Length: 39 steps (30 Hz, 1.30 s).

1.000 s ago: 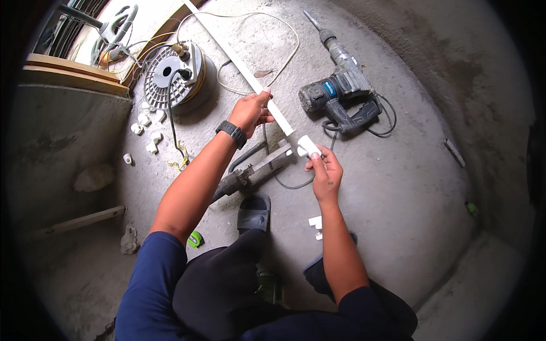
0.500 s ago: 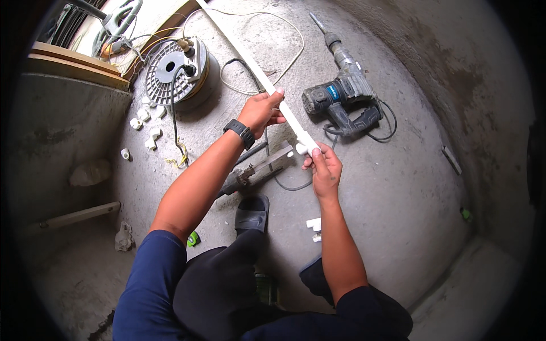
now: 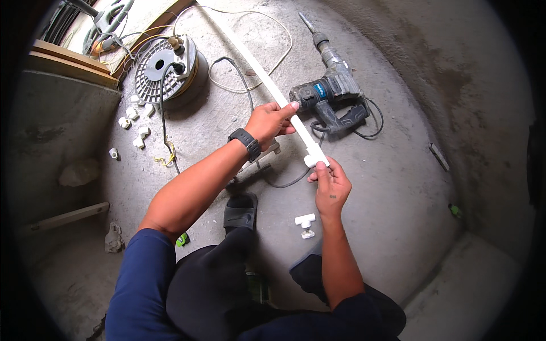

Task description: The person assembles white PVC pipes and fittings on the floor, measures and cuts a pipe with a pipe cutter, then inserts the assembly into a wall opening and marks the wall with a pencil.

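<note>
A long white plastic pipe [image 3: 250, 59] runs from the far doorway edge down toward me. My left hand [image 3: 271, 126] is closed around it a little above its near end, thumb on top. A white tee fitting [image 3: 314, 156] sits on that near end, and my right hand [image 3: 331, 184] pinches the fitting between thumb and fingers. Below, on the floor between my feet, lie another white tee [image 3: 305, 219] and a small fitting [image 3: 307, 233]. Behind my left wrist, a dark tool with a metal bar [image 3: 267, 152] is partly hidden.
A demolition hammer [image 3: 335, 94] lies on the concrete floor to the right of the pipe. At the left stands a cable reel [image 3: 165, 71], with several white fittings [image 3: 132, 113] beside it. A green tape measure [image 3: 182, 239] shows near my left leg.
Both hands have shifted slightly right and nearer with the pipe and tee, keeping their hold. The view has moved too, so the second tee on the floor shows more fully.
</note>
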Tool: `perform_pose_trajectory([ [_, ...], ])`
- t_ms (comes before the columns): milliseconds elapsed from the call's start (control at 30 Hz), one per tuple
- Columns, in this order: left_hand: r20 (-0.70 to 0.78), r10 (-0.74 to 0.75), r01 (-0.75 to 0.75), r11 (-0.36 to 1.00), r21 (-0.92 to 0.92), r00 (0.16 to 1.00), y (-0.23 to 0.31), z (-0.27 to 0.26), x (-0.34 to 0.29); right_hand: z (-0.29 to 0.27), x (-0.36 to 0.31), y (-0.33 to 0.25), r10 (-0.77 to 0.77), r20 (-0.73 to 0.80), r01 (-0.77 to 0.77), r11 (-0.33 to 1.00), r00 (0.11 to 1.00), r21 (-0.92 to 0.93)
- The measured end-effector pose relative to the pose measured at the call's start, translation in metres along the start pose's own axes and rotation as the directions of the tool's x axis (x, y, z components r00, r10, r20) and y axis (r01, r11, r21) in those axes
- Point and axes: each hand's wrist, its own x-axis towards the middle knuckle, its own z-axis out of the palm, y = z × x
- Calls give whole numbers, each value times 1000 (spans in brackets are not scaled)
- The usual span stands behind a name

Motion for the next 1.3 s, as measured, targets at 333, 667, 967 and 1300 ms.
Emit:
perform_pose_trajectory([
  [333, 45, -38, 40, 999, -31, 998, 14, 1, -15, 8, -3, -18, -74, 23, 75, 993, 997, -95],
  [667, 89, -59, 68, 993, -95, 994, 12, -9, -17, 10, -2, -26, -220, 106, 244, 882, 970, -402],
  [967, 196, -69, 97, 986, -133, 978, 32, 11, -44, -6, -22, -77, -327, 128, 343, 771, 936, -536],
  [1300, 108, -284, 262, 948, 179, 953, 34, 84, -151, -74, -134, -144, -45, 68, 65, 941, 997, -333],
])
